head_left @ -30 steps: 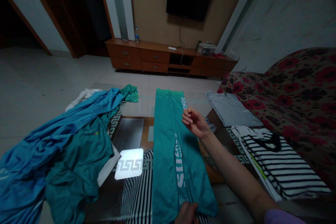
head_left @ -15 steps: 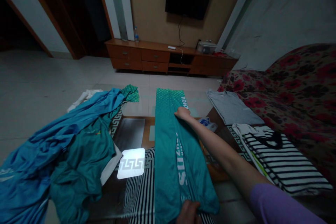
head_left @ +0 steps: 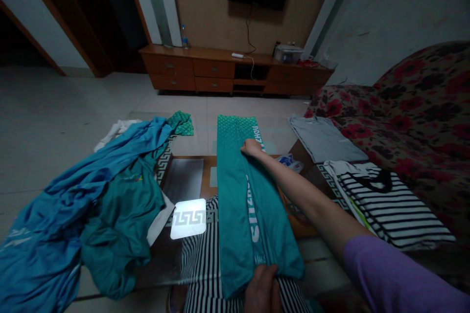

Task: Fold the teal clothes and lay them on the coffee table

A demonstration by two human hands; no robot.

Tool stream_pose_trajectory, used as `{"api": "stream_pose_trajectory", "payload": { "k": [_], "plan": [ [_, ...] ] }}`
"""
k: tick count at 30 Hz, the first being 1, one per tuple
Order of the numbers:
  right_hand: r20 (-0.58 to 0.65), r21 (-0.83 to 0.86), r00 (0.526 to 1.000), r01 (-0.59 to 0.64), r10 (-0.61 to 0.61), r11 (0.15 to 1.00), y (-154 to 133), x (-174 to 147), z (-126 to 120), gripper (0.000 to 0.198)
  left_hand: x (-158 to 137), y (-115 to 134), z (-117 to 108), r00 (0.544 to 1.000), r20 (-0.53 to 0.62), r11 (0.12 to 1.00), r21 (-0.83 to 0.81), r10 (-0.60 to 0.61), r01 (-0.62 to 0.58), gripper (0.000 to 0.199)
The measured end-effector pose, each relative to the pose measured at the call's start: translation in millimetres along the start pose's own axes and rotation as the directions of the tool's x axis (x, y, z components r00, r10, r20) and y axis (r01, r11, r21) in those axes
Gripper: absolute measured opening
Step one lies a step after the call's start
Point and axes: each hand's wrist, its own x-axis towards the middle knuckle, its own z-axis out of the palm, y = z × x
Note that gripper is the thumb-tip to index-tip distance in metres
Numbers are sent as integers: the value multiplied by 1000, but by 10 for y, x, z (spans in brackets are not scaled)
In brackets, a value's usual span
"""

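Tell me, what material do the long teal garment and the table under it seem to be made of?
Teal garment: probably a thin synthetic sports fabric; it looks smooth with a slight sheen and printed white letters. Table: apparently glass with a glossy finish, since it mirrors a bright patch of light; a key-pattern border and wood-coloured parts show as well.

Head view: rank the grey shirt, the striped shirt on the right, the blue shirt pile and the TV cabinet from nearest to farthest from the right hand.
From the right hand:
1. Grey shirt, just to its right.
2. Striped shirt, right and nearer the person.
3. Blue shirt pile, across on the left.
4. TV cabinet, against the far wall.
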Motion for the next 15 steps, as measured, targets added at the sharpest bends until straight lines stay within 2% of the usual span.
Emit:
{"api": "stream_pose_trajectory", "payload": {
  "k": [2, 4, 7, 9, 11, 13, 15],
  "plan": [
    [-13, -1, 999, 40, -40, 999, 0, -72, -20, 34, 11, -44, -22, 990, 141, 999, -21, -22, 26, 38],
    [-25, -1, 995, 95, -95, 995, 13, -200, -54, 35, 23, -31, -83, 959, 276, 998, -18, -57, 65, 46],
    [-1, 4, 983, 185, -185, 983, 69, -490, -87, 30, 31, 99, -273, 935, 346, 997, 28, -73, 68, 48],
    [50, 14, 973, 224, -225, 974, 121, -713, -78, 27, 38, 206, -439, 953, 300, 995, 95, -44, 16, 39],
    [97, 26, 968, 230, -231, 973, 167, -923, -44, 32, 51, 272, -584, 978, 207, 974, 225, -33, -15, 33],
    [122, 40, 970, 209, -212, 977, 195, -1095, -1, 39, 59, 274, -667, 993, 116, 922, 386, -33, -14, 32],
    [128, 61, 974, 180, -187, 982, 202, -1221, 34, 39, 54, 224, -684, 997, 74, 860, 510, -26, -15, 35]
  ]
}}
